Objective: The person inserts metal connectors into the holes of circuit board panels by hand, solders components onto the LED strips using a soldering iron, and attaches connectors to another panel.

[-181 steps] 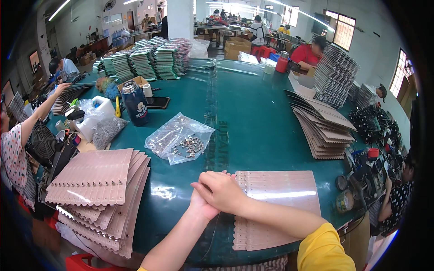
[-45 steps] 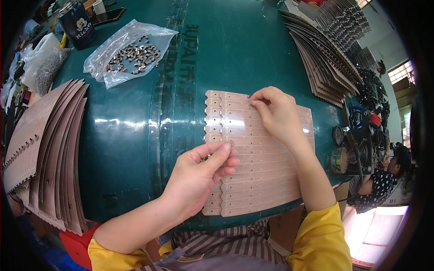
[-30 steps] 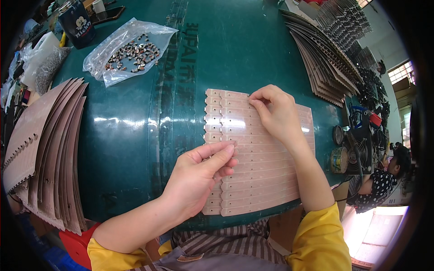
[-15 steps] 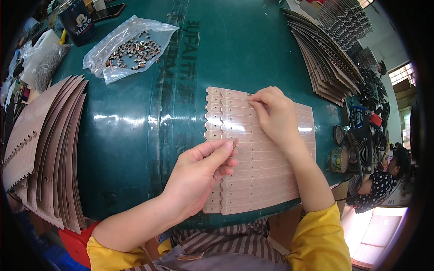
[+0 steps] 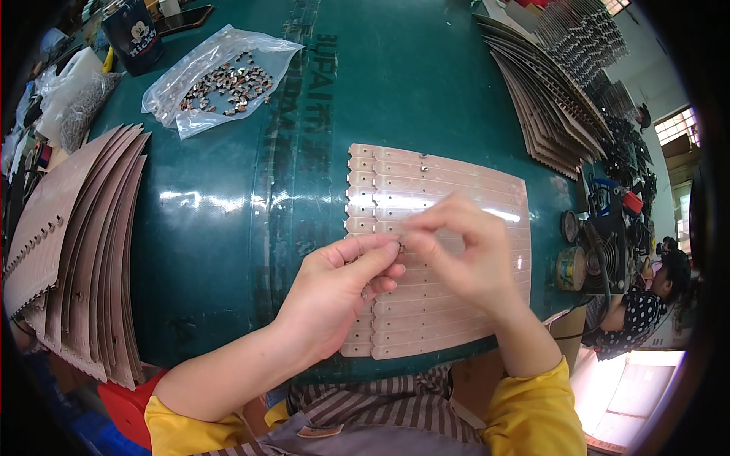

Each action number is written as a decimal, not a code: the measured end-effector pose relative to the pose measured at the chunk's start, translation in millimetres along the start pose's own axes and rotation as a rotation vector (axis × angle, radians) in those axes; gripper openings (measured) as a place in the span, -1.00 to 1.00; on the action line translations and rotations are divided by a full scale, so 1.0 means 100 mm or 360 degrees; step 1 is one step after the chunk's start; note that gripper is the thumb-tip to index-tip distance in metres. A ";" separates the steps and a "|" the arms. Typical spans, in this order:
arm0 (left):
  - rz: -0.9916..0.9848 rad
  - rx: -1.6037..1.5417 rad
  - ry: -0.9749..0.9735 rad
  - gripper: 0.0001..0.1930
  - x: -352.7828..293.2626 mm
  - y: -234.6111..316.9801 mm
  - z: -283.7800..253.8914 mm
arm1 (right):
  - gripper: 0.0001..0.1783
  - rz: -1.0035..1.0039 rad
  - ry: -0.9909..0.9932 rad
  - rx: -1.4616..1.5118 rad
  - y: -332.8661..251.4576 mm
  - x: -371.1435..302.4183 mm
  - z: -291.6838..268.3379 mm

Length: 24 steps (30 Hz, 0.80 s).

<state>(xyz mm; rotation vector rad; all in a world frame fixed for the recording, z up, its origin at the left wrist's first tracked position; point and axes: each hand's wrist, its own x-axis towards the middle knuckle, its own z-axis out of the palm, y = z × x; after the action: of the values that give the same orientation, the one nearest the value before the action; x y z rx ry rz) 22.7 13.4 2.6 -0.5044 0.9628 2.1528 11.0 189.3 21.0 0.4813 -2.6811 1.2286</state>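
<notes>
A thin pinkish-brown panel [image 5: 449, 304], scored into strips with small holes and a notched left edge, lies on the table before me. My left hand [image 5: 338, 285] is closed over its left part, thumb and forefinger pinching a small metal piece [image 5: 401, 245]. The curled fingers may hold more of these; I cannot make that out. My right hand [image 5: 475, 258] hovers over the middle of the panel, its thumb and forefinger close to the left fingertips and smeared by motion. Near the panel's far edge sit two small metal clips [image 5: 424, 169], one on each of the first strips.
A clear plastic bag [image 5: 171, 99] with many small metal pieces lies at far left, near a dark mug [image 5: 133, 38] and a phone [image 5: 182, 20]. Similar panels stand stacked at left [image 5: 84, 258] and far right [image 5: 536, 106]. Another person [image 5: 642, 311] sits at right.
My right hand has drawn back from the panel's far edge to my left fingertips, uncovering the metal clips there. My left hand has barely moved.
</notes>
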 end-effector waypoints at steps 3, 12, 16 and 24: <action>0.0016 0.0022 0.0008 -0.75 0.00 -0.02 0.00 | -0.83 0.0080 -0.0071 0.0196 -0.05 -0.13 0.04; 0.0006 -0.0121 0.0062 -0.72 0.02 0.01 0.03 | -0.93 0.0177 0.0181 -0.0237 0.37 0.09 -0.03; -0.0022 -0.0069 0.0025 -0.69 0.00 0.03 0.05 | -0.93 0.0187 0.0172 -0.0289 0.52 0.20 -0.05; 0.0000 0.0050 0.0074 -0.68 -0.02 0.03 0.06 | -0.96 0.0156 0.0093 -0.0316 0.51 0.26 -0.05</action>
<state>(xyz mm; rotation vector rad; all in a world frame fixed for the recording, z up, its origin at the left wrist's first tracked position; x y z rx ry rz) 21.7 15.9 9.4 -0.5413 1.0204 2.1311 -31.0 218.3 -5.4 0.2848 -2.7668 0.9679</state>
